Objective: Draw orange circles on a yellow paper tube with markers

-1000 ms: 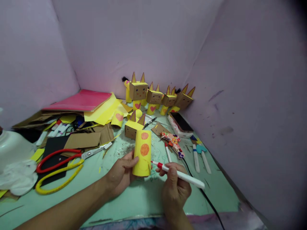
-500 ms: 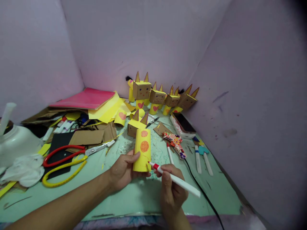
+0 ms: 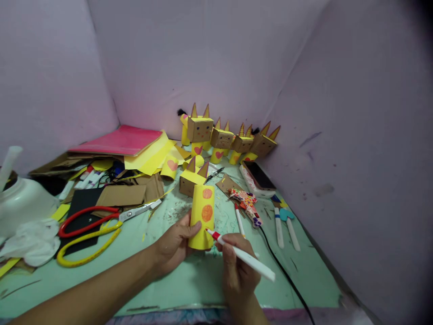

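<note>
The left hand (image 3: 176,246) is bare, with a broad thumb, and the left forearm (image 3: 111,282) is uncovered too, a long, smooth shape that tapers toward the wrist and is cut off by the bottom edge of the view. The right hand (image 3: 239,266) is likewise bare, its thumb blunt and rounded, and only a short uncovered stretch of the right forearm (image 3: 248,309) shows; the fingernails are too small to make out.
</note>
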The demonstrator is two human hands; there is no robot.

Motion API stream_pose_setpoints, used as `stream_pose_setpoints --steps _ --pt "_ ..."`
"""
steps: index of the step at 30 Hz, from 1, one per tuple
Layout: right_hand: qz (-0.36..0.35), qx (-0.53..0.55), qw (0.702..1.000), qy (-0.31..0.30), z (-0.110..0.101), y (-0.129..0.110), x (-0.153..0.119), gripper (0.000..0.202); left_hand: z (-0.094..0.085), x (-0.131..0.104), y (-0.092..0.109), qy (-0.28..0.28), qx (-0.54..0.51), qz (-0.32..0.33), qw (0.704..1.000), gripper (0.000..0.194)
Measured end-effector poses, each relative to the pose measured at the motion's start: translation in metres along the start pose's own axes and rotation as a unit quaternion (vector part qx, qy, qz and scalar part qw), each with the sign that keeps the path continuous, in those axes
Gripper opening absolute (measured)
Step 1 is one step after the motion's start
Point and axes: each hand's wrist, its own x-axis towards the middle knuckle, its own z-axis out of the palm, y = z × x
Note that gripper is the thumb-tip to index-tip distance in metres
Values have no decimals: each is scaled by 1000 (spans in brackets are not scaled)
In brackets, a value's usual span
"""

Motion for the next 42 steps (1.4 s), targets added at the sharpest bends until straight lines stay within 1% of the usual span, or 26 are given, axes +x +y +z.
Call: stream_pose_setpoints --steps 6,14,19,22,25,28,32,35,38,42 --pt "-11 4 1000 -25 1 -1 2 20 -1 1 0 -10 -3 7 1000 35" --pt "17 10 999 28 5 -10 8 18 -2 1 0 -5 2 3 1000 34" --pt "15 4 1000 12 3 -8 8 16 -2 1 -1 -8 -8 5 1000 35" --pt "19 -11 1000 13 1 -7 8 15 -1 1 -1 -3 -5 4 1000 33" --pt "37 -6 999 20 1 -8 8 13 -1 1 -1 7 -4 -2 1000 34" --pt "54 14 998 37 2 -9 7 17 -1 1 0 9 0 -5 1000 36" --pt "74 6 996 52 4 -8 6 19 0 0 1 14 -2 -6 1000 35" --pt "72 15 996 52 4 -8 7 19 1 -1 1 24 -10 -14 1000 35" --pt "76 11 995 66 4 -8 7 21 2 -2 2 29 -16 -15 999 33" --pt "90 -7 995 50 3 -10 7 21 2 -1 2 28 -15 -8 999 32"
